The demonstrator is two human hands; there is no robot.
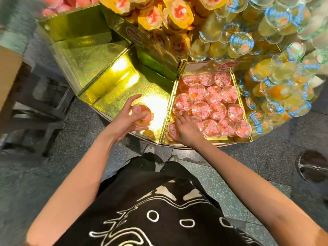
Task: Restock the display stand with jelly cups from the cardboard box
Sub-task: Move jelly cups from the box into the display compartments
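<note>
My left hand (126,116) grips a pink jelly cup (142,115) over the bare gold floor of the display stand's lower left compartment (113,102). My right hand (185,132) reaches into the neighbouring compartment (225,139), fingers curled on a pink cup (172,129) at its front left corner. That compartment holds several pink-lidded jelly cups (215,102) packed in rows. The edge of a cardboard box (8,71) shows at the far left.
Upper tiers hold yellow-wrapped cups (166,16) and blue-lidded clear cups (276,41); more blue-lidded ones fill the right compartment (276,96). A bare gold tier (79,38) sits at upper left. A dark trolley frame (35,112) stands left; speckled floor with a round metal plate (312,167) lies right.
</note>
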